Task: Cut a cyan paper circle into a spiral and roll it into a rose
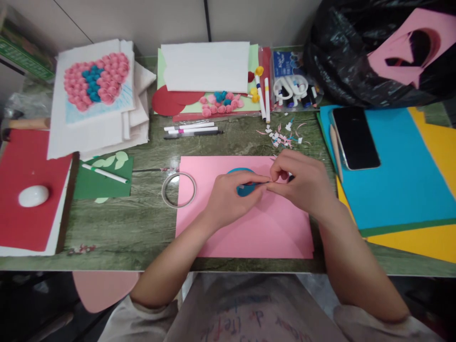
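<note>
Both my hands meet over a pink paper sheet [249, 228] on the green table. My left hand [231, 194] is closed in a pinch and rests on a blue round paper piece [245, 190], gripping a small strip at its fingertips. My right hand [299, 183] is also pinched, its fingertips touching the same small piece beside the left fingers. What the strip is exactly is too small to make out. A clear tape roll [178, 189] lies just left of the pink sheet.
Blue and yellow paper sheets [406, 180] with a black phone [355, 137] lie right. Pens [192, 130], paper rosettes [221, 103] and small scraps [283, 135] sit behind. A heart artwork [94, 83], green paper [103, 180], red sheet [28, 185] with white oval [33, 195] are left. A black bag [374, 52] is far right.
</note>
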Tool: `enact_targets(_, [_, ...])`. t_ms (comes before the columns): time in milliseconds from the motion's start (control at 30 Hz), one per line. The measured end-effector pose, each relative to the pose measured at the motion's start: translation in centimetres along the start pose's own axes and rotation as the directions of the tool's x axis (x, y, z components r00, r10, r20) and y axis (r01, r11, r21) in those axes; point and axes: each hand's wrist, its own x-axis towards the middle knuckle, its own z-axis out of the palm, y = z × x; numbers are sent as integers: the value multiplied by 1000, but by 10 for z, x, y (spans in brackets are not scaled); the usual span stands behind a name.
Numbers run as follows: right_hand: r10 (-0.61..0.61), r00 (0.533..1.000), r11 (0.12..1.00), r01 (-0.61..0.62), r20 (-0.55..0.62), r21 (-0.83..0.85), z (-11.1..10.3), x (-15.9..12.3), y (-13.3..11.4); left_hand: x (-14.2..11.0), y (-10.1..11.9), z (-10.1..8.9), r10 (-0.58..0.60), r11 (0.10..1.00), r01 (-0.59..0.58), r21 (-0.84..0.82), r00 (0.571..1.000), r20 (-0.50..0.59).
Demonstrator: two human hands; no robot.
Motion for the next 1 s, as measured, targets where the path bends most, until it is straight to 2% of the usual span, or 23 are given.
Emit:
enact_targets(267, [-103, 994, 992, 101, -23, -80, 3, -1, 3, 0, 1, 1, -48, 997, 49, -54, 999, 26])
enact_targets(467, [-107, 993, 989, 103, -39, -110, 2, -1, 3, 0, 1, -1, -97, 988, 104, -110, 993, 64])
enact_targets(733, [-123, 992, 984, 120, -14, -133, 7, -2, 1, 2, -3, -3, -189, 927, 241, -288, 962, 197])
enact_targets(833, [-92, 996, 991, 92, 8, -101, 6, 0, 0, 3, -7, -2, -216, 896, 268, -355, 960, 180])
enact_targets(1000, [41, 997, 994, -47, 65, 103, -4, 1, -1, 8, -10, -7, -255, 878, 262, -401, 964, 71])
